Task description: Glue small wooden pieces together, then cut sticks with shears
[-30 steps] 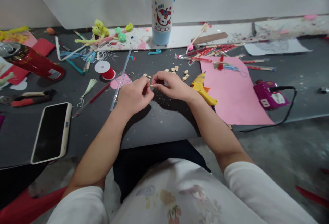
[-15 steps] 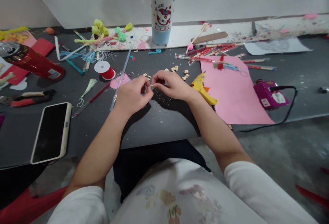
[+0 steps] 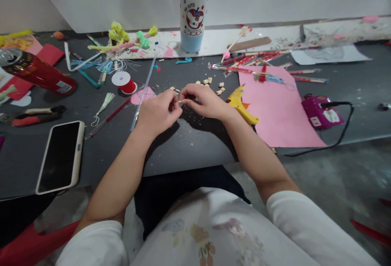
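My left hand and my right hand meet fingertip to fingertip above the dark table. Both are closed in a pinch on a tiny pale wooden piece, mostly hidden by the fingers. Just beyond my right hand lie several small wooden pieces, some grouped in little blocks. A yellow glue gun rests to the right of my right wrist. Beside my left hand are a clear ruler-like strip and a pink paper piece. Pale crumbs are scattered on the table under the hands.
At the back stands a white and blue bottle. On the left are a red can, a red thread spool, pliers and a phone. Pink paper and a purple box with a cable lie right.
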Demonstrator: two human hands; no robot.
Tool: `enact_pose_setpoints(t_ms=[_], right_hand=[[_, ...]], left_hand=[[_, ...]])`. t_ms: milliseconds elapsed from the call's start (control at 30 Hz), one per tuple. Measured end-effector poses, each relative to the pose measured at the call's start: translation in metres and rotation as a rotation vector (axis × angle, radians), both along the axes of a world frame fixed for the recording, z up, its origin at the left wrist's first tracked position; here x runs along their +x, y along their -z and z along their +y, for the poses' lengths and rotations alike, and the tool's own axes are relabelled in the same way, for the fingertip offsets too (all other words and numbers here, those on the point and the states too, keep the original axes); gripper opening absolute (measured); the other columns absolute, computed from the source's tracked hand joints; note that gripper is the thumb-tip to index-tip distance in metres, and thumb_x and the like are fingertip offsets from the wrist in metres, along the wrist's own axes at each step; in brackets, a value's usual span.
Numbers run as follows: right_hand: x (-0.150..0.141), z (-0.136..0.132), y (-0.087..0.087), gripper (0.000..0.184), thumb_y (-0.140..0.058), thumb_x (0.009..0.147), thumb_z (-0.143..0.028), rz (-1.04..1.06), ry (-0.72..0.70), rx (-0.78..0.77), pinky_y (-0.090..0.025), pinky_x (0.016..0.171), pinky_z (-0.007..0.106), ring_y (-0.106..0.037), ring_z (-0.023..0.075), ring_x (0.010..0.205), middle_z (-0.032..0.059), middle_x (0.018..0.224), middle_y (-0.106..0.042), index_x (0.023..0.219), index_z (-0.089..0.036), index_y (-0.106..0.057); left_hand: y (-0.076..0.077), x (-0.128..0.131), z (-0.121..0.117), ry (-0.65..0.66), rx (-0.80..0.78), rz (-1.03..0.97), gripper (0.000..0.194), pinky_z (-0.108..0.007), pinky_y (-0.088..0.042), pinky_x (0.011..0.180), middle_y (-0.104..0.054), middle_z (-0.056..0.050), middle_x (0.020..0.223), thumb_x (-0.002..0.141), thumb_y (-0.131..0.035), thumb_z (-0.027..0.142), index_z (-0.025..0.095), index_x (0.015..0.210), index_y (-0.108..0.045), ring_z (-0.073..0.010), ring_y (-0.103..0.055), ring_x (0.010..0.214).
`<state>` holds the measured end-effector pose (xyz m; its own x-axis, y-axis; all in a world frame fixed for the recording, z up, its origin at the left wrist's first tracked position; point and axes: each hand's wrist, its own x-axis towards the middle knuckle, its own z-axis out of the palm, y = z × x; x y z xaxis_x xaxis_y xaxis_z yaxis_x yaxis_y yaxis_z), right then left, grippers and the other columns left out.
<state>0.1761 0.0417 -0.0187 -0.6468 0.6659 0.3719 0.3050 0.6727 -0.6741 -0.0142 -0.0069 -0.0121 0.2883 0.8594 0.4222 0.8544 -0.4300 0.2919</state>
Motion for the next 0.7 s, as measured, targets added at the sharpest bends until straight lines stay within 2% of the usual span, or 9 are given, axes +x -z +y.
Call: enact_pose_setpoints(t_ms=[200,333,500,700], right_hand=[[-0.0008,0.0003,0.0015,0.01,-0.054,0.092,-0.023,0.002,-0.029,0.02,-0.04,0.073,0.028,-0.051,0.014,0.075,0.004,0.083,-0.061,0.09,-0.015,-0.059],[0.0007,0.0022,0.0011,0.008,-0.052,0.093,-0.022,-0.022,0.015,0.009,-0.041,0.074,0.029,-0.051,0.0145,0.076,0.0044,0.084,-0.061,0.089,-0.016,-0.057],[0.0028,0.0034,0.0001,0.008,-0.053,0.093,-0.024,-0.031,0.055,-0.002,-0.041,0.076,0.029,-0.051,0.0153,0.078,0.0047,0.085,-0.062,0.088,-0.018,-0.055],[0.0018,0.0024,0.0006,0.009,-0.052,0.093,-0.023,-0.029,0.044,-0.006,-0.04,0.075,0.029,-0.051,0.0151,0.077,0.0047,0.084,-0.062,0.088,-0.017,-0.056]], left_hand=[[-0.0009,0.0015,-0.0005,0.007,-0.015,0.052,0.006,-0.029,-0.031,0.057,-0.058,0.001,0.069,0.079,-0.055,0.022,0.021,0.082,-0.05,-0.0143,-0.053,0.062],[-0.0038,0.0026,-0.0019,-0.005,-0.047,0.065,0.007,-0.029,-0.031,0.057,-0.057,0.001,0.068,0.076,-0.054,0.02,0.022,0.081,-0.049,-0.0147,-0.051,0.061],[-0.0048,0.0025,0.0001,-0.058,-0.098,0.04,0.005,-0.03,-0.033,0.059,-0.062,-0.001,0.072,0.078,-0.054,0.022,0.021,0.083,-0.054,-0.0161,-0.055,0.064],[-0.0048,0.0035,0.0011,-0.059,-0.117,-0.02,0.008,-0.029,-0.038,0.062,-0.067,0.0,0.073,0.082,-0.057,0.024,0.021,0.088,-0.061,-0.0157,-0.06,0.066]])
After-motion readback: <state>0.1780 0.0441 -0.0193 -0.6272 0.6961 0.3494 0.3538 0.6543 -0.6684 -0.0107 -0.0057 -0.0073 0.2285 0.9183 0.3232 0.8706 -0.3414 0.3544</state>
